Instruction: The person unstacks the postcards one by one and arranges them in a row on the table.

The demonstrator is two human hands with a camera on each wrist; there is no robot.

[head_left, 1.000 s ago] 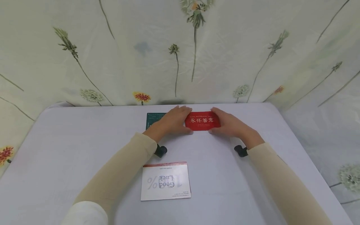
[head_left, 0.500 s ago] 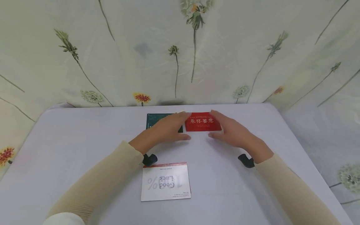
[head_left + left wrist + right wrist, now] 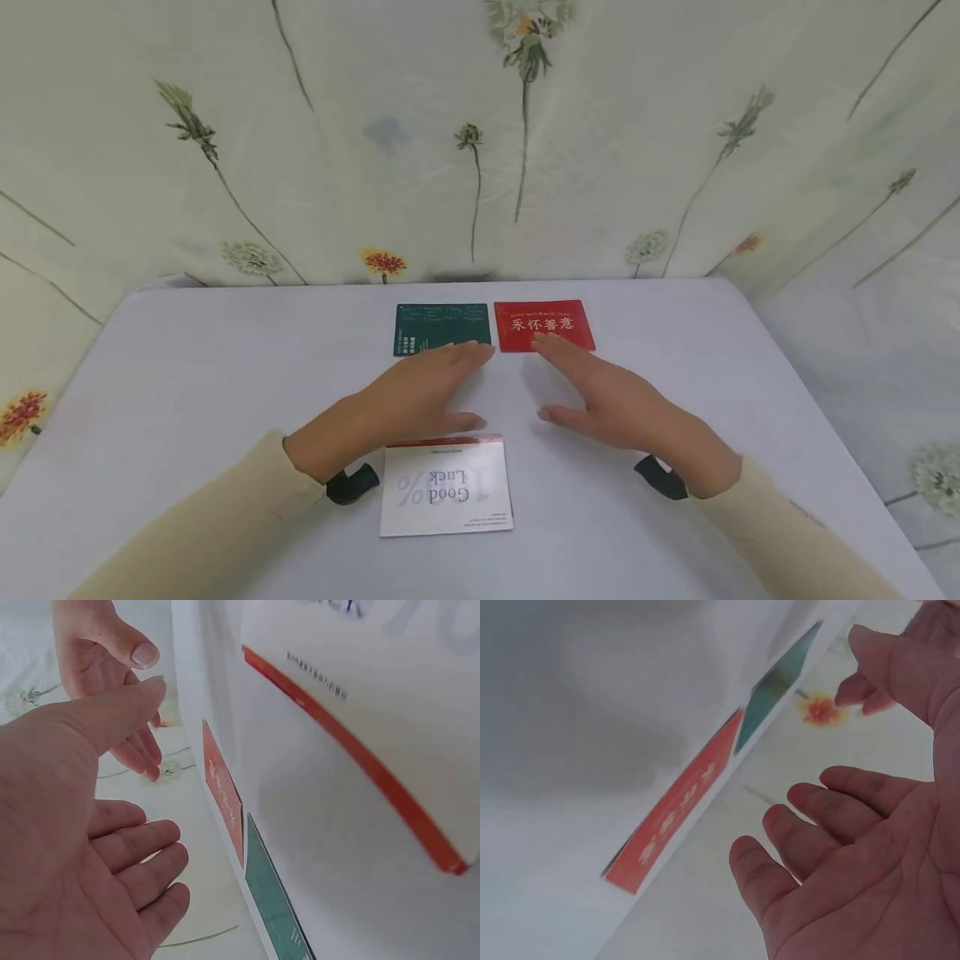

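In the head view a dark green card [image 3: 442,325] and a red card [image 3: 543,321] with white Chinese characters lie side by side at the far part of the table. Nearer lies a white booklet [image 3: 447,492] with a red edge strip and "Good Luck" printed upside down. My left hand [image 3: 408,400] hovers between the green card and the booklet, fingers extended, holding nothing. My right hand [image 3: 622,400] is in front of the red card, its fingertips overlapping the card's lower edge in view. Both wrist views show relaxed fingers and bare palms.
A white cloth covers the table [image 3: 225,367]. Behind its far edge hangs a curtain [image 3: 337,167] printed with dandelions and flowers. Dark straps with a camera mount [image 3: 352,483] sit at the wrists.
Both hands have let go of the red card's sides and drawn back toward me. The green card has come into full view, and the red card stays beside it.
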